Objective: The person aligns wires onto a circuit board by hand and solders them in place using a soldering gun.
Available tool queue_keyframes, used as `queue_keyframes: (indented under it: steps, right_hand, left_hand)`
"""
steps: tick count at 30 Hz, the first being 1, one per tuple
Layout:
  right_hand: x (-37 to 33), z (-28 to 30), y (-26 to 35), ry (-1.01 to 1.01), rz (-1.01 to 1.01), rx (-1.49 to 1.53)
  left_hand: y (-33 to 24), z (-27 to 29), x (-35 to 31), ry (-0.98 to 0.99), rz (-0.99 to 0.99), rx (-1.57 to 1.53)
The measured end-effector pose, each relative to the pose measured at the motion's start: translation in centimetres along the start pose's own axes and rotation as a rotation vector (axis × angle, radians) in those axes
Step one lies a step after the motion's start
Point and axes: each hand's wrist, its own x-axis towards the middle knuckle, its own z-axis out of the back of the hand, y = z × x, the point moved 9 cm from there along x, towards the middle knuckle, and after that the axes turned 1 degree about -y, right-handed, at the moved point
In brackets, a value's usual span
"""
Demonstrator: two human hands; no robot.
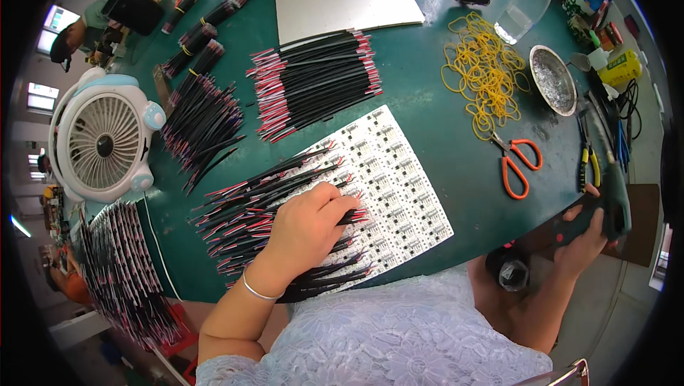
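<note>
My left hand [310, 223] lies over a white panel of small circuit boards [400, 190], its thumb and finger pinched on a black-sleeved wire [348, 219] with red and white ends. Several similar wires [246, 204] spread out from the panel's left part, some passing under my hand and wrist. At the right, beyond the table's edge, my right hand [581, 240] is wrapped round the grip of a dark green gun-shaped tool [615, 201]. The tip of that tool is hard to make out.
Sleeved wires lie in a row [317, 83] and a pile [203, 126]. A fan [104, 145] stands left. Toward the right are yellow rubber bands [484, 65], orange-handled scissors [519, 165], a metal bowl [553, 81], a clear bottle [529, 7] and yellow-handled pliers [588, 161].
</note>
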Motion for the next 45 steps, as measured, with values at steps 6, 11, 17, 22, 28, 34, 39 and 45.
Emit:
queue_keyframes:
  steps: [6,11,17,22,28,34,39,45]
  right_hand:
    - [1.6,2.0,0.2,0.07,0.041,0.153]
    - [7.5,0.9,1.6,0.331,0.378,-0.504]
    - [7.7,-6.3,0.8,0.683,0.676,-1.366]
    - [7.2,-5.7,1.5,0.595,0.619,-1.211]
    - [8.5,-2.8,-1.5,0.221,-0.363,0.239]
    - [9.2,-2.5,-4.4,0.252,-0.549,0.217]
    - [10.6,-1.0,-5.1,0.228,-0.494,0.11]
    - [8.5,1.0,-2.4,0.144,-0.231,0.236]
  left_hand:
    - [1.1,4.4,-1.7,-0.282,0.066,-0.129]
    - [2.8,13.1,-6.6,-0.784,0.034,-0.264]
    - [2.0,13.7,-6.1,-0.773,0.054,0.026]
    - [2.5,14.0,-5.8,-0.774,0.063,0.042]
    - [1.7,12.3,-3.7,-0.695,0.09,-0.04]
    - [-1.2,10.8,-1.0,-0.484,0.077,0.07]
    - [-2.8,11.0,0.1,-0.506,-0.025,0.162]
    - [-4.5,5.3,0.1,-0.208,-0.075,0.216]
